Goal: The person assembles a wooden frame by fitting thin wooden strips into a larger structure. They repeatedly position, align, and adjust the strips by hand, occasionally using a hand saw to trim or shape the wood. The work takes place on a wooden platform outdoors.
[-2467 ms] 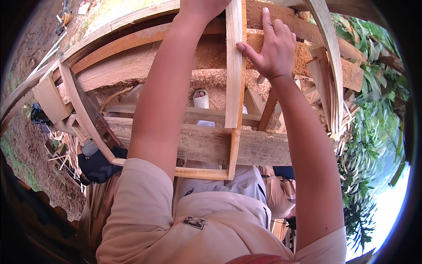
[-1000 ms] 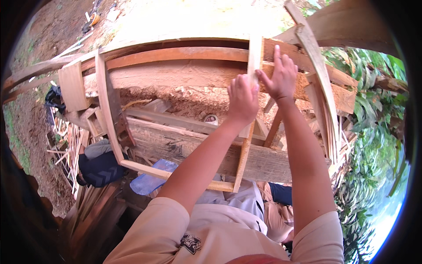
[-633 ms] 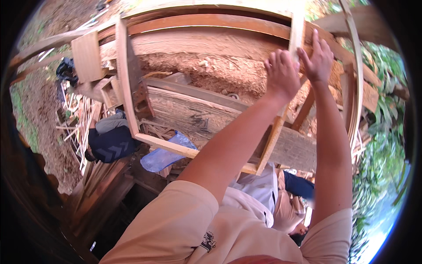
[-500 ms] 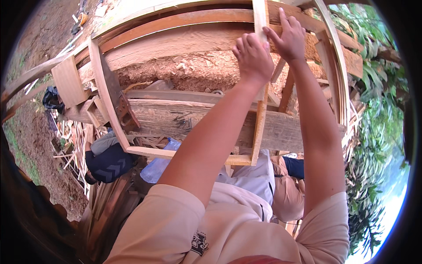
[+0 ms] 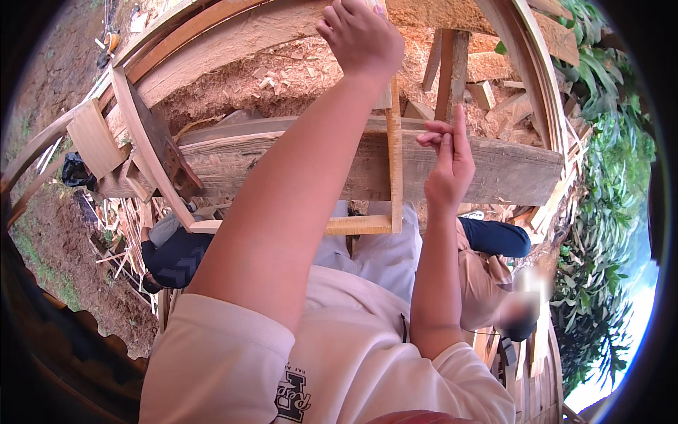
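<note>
My left hand [image 5: 364, 41] is at the top of the view, its fingers curled round the upper part of a pale wooden strip [image 5: 396, 162]. This strip is the crosspiece of a light wooden frame, joined at its near end to the frame's lower rail [image 5: 360, 225]. My right hand [image 5: 450, 173] hangs to the right of the strip, apart from the frame. Its index finger points up while the thumb and other fingers are pinched together; whatever they may hold cannot be made out.
A thick weathered plank [image 5: 296, 157] runs under the frame. By the frame's left side is a handsaw [image 5: 182, 173]. One person in a dark top [image 5: 178, 260] bends at left; another in tan clothes [image 5: 480, 283] is at right. Wood shavings [image 5: 282, 74] cover the ground beyond.
My right hand has come off the top of the frame and drawn back toward me, its fingers closing into a pinch. My left hand stays on the strip, now higher in view.
</note>
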`<action>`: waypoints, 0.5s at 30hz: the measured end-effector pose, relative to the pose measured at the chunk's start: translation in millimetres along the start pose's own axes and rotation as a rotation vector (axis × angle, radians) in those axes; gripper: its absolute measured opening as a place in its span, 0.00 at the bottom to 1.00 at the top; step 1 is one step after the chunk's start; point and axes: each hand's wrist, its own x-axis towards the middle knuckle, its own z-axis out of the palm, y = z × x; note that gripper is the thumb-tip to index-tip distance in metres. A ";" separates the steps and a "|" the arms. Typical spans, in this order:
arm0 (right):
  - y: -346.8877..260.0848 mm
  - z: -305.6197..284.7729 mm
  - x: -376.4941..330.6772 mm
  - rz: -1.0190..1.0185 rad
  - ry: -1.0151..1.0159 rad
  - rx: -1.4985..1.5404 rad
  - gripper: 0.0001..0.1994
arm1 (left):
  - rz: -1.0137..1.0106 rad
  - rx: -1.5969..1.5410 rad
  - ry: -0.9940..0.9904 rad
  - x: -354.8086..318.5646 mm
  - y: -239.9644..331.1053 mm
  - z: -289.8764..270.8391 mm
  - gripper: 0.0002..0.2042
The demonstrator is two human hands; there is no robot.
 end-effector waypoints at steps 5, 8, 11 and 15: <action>6.6 29.1 7.4 -0.119 0.158 0.198 0.22 | -0.063 0.029 0.091 1.3 6.9 4.5 0.11; 12.4 37.2 13.4 -0.089 0.245 0.281 0.19 | -0.062 0.051 0.051 3.0 9.6 0.1 0.12; 15.1 46.9 19.4 -0.188 0.244 0.207 0.15 | -0.039 0.073 0.077 4.8 10.8 0.0 0.12; 14.2 51.3 17.0 -0.117 0.219 -0.003 0.14 | -0.075 0.089 0.029 6.4 9.0 -2.8 0.12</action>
